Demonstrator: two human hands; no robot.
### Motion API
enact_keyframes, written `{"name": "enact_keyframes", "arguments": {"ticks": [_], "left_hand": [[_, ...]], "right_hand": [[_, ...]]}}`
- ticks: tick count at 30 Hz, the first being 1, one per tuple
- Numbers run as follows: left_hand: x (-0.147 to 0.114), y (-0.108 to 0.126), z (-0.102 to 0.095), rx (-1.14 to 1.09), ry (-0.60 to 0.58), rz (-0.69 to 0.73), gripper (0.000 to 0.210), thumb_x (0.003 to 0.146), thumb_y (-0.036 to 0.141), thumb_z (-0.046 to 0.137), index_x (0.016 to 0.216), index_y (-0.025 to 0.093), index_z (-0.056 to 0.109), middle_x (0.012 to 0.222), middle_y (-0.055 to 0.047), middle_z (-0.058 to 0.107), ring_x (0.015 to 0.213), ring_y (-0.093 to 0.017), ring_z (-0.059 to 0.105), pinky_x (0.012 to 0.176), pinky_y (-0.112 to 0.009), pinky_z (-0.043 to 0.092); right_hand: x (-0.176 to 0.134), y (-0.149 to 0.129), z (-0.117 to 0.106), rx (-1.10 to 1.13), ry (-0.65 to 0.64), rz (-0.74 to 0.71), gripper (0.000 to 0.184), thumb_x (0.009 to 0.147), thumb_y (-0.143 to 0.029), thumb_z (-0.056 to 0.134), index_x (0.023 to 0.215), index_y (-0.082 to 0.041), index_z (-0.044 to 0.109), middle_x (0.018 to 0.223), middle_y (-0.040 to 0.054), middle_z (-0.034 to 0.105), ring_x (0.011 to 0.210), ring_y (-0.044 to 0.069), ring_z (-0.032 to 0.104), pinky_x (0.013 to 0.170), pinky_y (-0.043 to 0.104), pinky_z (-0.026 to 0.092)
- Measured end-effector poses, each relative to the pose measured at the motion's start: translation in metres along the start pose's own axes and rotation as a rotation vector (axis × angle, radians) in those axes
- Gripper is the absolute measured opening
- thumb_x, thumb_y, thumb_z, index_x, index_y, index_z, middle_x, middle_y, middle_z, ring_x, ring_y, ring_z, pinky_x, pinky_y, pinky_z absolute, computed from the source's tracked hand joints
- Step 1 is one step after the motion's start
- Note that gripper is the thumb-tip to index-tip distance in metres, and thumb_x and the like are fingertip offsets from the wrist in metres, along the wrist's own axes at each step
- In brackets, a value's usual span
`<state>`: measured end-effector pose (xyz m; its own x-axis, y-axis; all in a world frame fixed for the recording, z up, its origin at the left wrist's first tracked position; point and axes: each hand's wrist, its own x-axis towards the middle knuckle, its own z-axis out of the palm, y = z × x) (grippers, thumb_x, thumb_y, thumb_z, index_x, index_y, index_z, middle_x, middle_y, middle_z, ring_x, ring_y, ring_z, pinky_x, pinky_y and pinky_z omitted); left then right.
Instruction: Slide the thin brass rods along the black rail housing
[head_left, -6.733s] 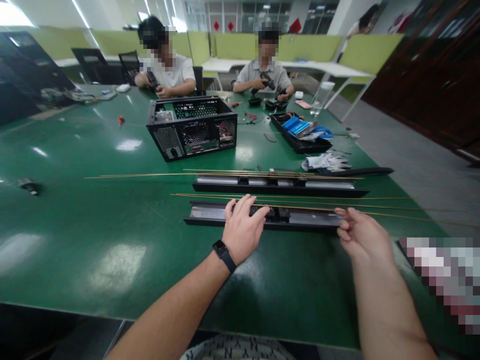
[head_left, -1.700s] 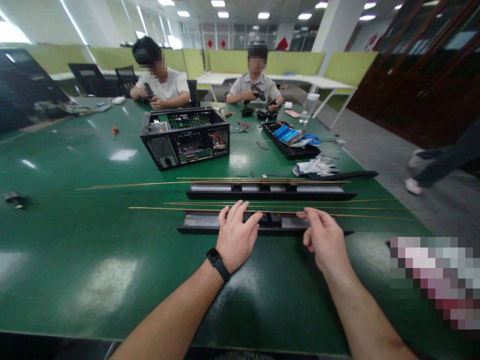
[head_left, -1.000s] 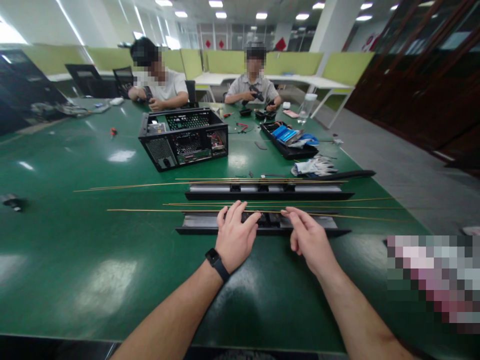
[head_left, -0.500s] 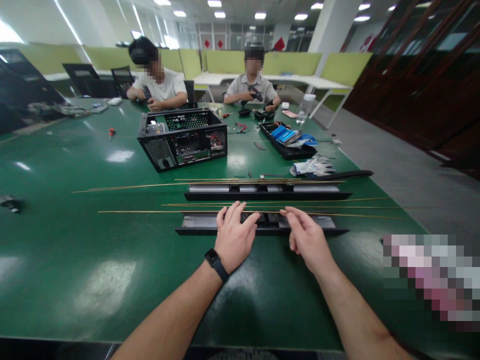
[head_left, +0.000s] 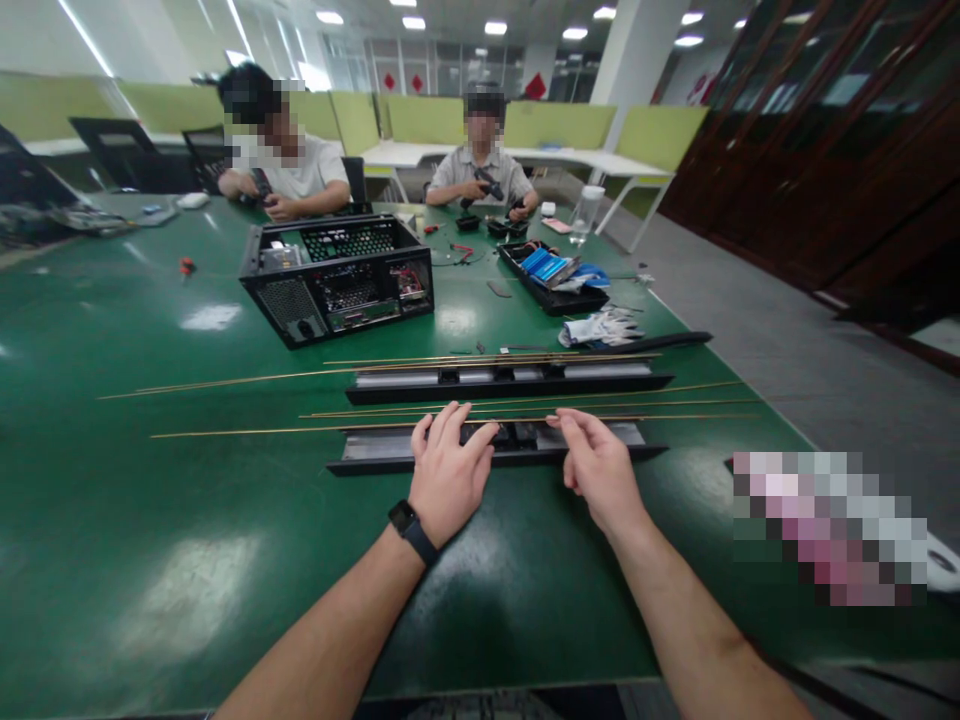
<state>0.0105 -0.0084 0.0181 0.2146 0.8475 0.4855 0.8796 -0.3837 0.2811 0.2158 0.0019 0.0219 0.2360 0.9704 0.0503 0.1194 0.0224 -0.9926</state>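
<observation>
A black channel-shaped rail [head_left: 375, 448] lies lengthwise on the table in front of me, with long thin brass-coloured rods [head_left: 240, 432] running along and past it. My left hand [head_left: 454, 470], a dark watch on its wrist, rests over the rail's middle with its fingers spread across the rods. Thumb and index finger of my right hand [head_left: 604, 465] are pinched on a rod further to the right, above the same rail. A second black rail [head_left: 480, 388] lies parallel just beyond, with more rods on top of it.
Beyond the rails stand an open computer case [head_left: 337, 285] and a black tray [head_left: 577, 300] holding blue parts. White gloves [head_left: 600, 328] lie before the tray. A blurred-out object [head_left: 832, 530] sits right. Two people sit across the green table [head_left: 225, 600], holding dark things.
The camera view has turned slightly to the right, so everything appears shifted left. Both hands keep nearly the same place on the near rail and rods.
</observation>
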Motion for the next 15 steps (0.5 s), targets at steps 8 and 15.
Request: {"name": "enact_keyframes", "arguments": {"ticks": [8,15], "left_hand": [[0.0001,-0.0003,0.0010,-0.006,0.025,0.008,0.030,0.095,0.028,0.054,0.122,0.033,0.065,0.142,-0.010,0.055,0.140,-0.029,0.042,0.115,-0.054,0.024],[0.0000,-0.0011,0.0011,0.005,0.027,0.012,0.030,0.095,0.029,0.054,0.123,0.032,0.065,0.142,-0.010,0.055,0.139,-0.028,0.042,0.116,-0.053,0.023]], "right_hand": [[-0.0003,-0.0015,-0.0003,-0.013,0.029,0.012,0.052,0.087,-0.060,0.059,0.117,-0.018,0.062,0.119,0.0138,0.070,0.034,0.005,0.048,0.027,0.022,0.031],[0.0034,0.0037,-0.0024,-0.014,0.080,-0.013,0.054,0.085,-0.064,0.058,0.112,-0.017,0.065,0.113,0.0130,0.071,0.034,0.005,0.048,0.029,0.023,0.034]]}}
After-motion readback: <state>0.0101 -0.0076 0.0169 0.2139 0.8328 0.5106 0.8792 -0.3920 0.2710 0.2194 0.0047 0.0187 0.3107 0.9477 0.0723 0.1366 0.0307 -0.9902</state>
